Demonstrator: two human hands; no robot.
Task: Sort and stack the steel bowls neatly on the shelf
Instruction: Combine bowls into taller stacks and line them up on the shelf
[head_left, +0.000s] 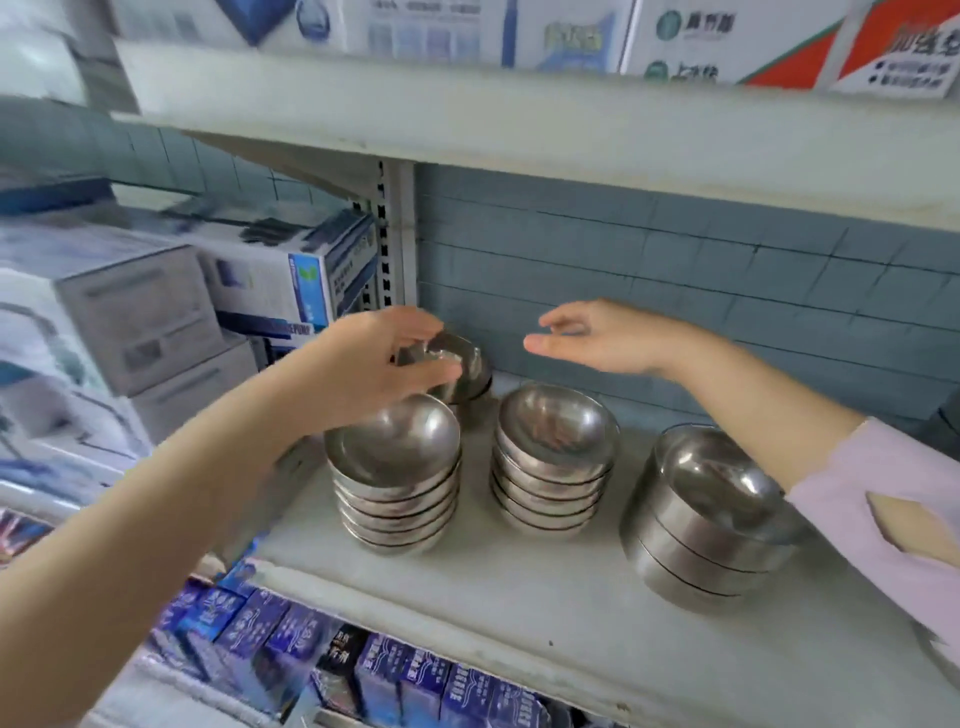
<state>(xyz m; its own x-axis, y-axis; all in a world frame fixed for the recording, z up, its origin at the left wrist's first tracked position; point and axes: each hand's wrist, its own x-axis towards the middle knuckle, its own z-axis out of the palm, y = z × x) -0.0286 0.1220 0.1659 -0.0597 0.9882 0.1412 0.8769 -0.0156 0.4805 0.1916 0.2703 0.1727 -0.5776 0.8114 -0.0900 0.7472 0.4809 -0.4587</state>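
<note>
Three stacks of steel bowls stand on the white shelf (519, 613): a left stack (397, 483), a middle stack (553, 462) and a right stack of larger bowls (711, 519). My left hand (363, 364) grips a small steel bowl (460, 366), tilted on its side, at the back of the shelf behind the left stack. My right hand (597, 338) hovers in the air above the middle stack, fingers loosely spread, holding nothing.
An upper shelf board (519, 124) hangs close above the hands. A grey tiled wall (675, 270) backs the shelf. Cardboard boxes (260, 270) are piled at the left. Blue packets (363, 670) fill the shelf below.
</note>
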